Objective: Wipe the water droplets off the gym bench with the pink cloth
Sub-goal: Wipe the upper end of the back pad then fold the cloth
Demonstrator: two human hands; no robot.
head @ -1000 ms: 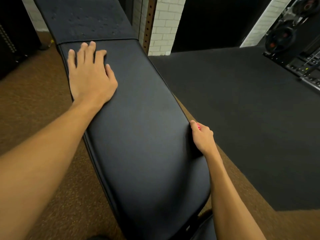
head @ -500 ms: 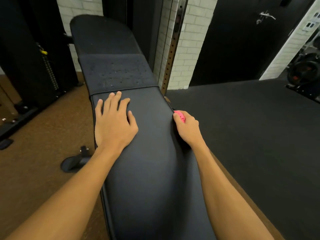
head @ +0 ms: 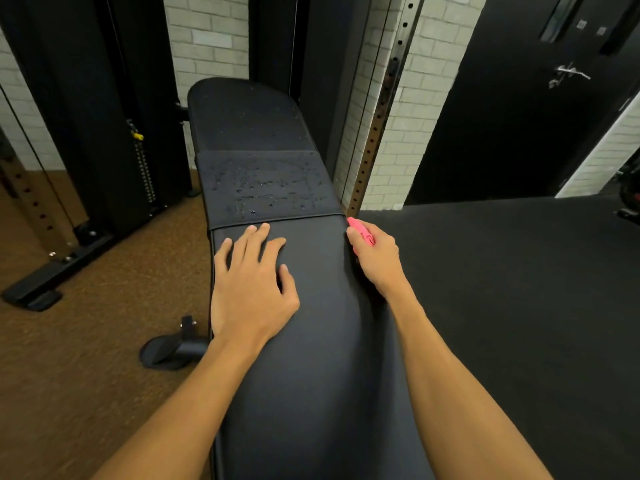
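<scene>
A long black padded gym bench (head: 322,341) runs away from me. Water droplets (head: 266,185) speckle its matte middle panel, and a few more sit on the far rounded pad. My left hand (head: 252,282) rests flat on the glossy near pad, fingers spread, just short of the wet panel's seam. At the bench's right edge, level with that seam, my right hand (head: 374,261) grips the bunched pink cloth (head: 362,233). Only a small part of the cloth shows past my fingers.
A cable machine with a weight stack (head: 142,168) stands at the left, its base (head: 34,285) on the brown floor. The bench's foot (head: 173,348) juts out left. A perforated rack upright (head: 381,109) rises behind the bench. Black rubber flooring (head: 519,306) lies to the right, a dark door (head: 519,98) beyond.
My view has tilted up, showing the wet panel and far pad. My right hand has slid forward along the bench's right edge with the cloth. My left hand stays flat on the pad.
</scene>
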